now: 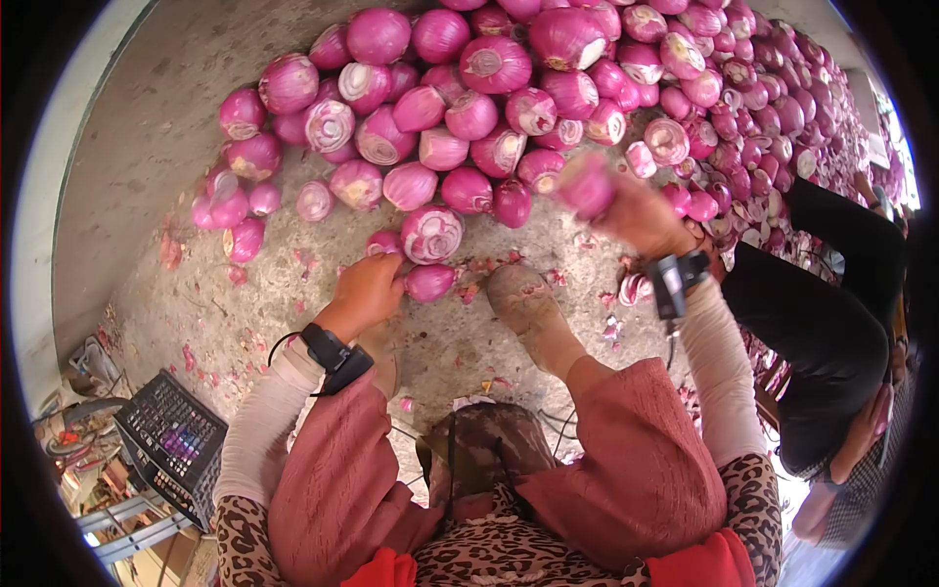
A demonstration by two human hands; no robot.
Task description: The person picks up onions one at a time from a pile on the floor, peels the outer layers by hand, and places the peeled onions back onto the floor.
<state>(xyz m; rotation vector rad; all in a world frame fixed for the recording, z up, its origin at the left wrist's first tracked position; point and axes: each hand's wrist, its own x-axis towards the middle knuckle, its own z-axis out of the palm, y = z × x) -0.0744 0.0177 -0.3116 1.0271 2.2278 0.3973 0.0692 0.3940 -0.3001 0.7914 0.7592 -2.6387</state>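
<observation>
My right hand is closed around a red onion, both smeared by motion, just in front of the big onion pile. Lower and to the left, my left hand reaches down to the floor with curled fingers. A smooth red onion sits against its thumb side, seemingly in its grip; the fingertips are partly hidden. Another small onion shows just beyond those fingers. Beside them rests a larger onion with its cut, ringed face toward me.
Peeled onions are heaped ahead and spread far right. Skin scraps litter the concrete floor. My foot is close to the onions. A black crate stands at lower left. Another person's dark-clothed legs are at right.
</observation>
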